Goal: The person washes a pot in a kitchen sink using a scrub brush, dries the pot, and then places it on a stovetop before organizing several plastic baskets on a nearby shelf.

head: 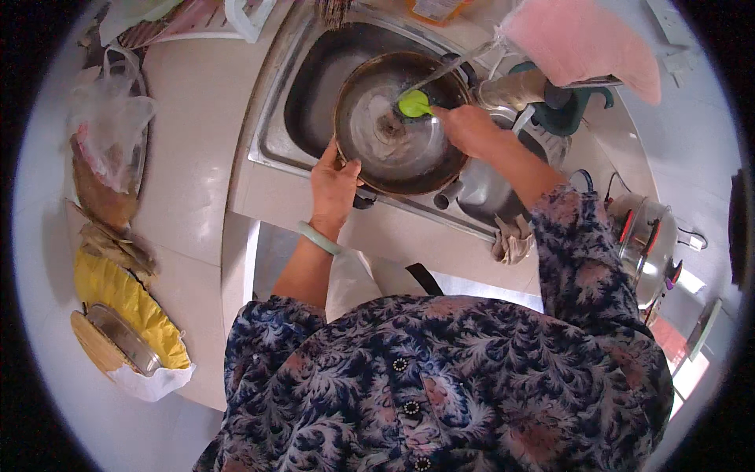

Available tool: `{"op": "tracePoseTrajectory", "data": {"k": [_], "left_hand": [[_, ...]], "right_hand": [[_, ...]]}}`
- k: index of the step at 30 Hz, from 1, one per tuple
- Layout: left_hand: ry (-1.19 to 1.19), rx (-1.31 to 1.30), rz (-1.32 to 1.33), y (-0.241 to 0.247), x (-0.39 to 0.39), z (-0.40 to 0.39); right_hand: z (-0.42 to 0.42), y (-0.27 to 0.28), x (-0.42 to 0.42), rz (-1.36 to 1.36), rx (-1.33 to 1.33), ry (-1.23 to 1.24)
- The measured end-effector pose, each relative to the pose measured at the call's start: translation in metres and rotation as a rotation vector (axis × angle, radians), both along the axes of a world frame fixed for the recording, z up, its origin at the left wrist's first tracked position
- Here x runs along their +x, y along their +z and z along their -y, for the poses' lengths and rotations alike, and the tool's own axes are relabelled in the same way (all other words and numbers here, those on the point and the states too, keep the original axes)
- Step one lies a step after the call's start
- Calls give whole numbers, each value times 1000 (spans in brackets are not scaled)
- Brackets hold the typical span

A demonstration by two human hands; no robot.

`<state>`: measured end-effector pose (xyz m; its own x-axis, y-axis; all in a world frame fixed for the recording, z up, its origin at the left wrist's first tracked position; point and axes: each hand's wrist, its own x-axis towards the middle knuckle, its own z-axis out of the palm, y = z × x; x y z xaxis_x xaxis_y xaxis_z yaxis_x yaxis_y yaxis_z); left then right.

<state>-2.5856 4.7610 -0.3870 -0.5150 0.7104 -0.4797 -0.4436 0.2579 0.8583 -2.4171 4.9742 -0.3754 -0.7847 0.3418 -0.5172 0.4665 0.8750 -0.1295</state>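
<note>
A large round pan [377, 159] with a brown rim rests tilted over the double-basin steel sink [277, 138]. My left hand [336, 183] grips the pan's near left rim, thumb on the inside, near a black side handle [364, 199]. My right hand [469, 131] holds a bright green scrubbing tool [415, 104] by its handle, its head inside the pan. Water runs from the faucet [481, 52] into the pan beside the green head. The pan's bottom is wet, with a dark patch at its middle.
A pink cloth [584, 41] hangs at the upper right over a dark green container [560, 118]. A crumpled brown cloth [512, 241] lies on the sink's near edge. A steel pot [646, 248] stands right. Plastic bags [112, 130] and a yellow wrapper [121, 289] lie left.
</note>
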Motion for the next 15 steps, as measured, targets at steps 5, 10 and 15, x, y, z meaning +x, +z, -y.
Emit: {"op": "tracePoseTrajectory", "data": {"k": [5,10,15], "left_hand": [[-15,-11,-62,-14,-3,-1],[-12,3,-3,-2,0,2],[-10,-35,22,-10,-4,2]], "right_hand": [[40,-6,8,-10,-157,107],[6,5,1,-26,-33,14],[27,-43,-48,-320,-141,-252]]}}
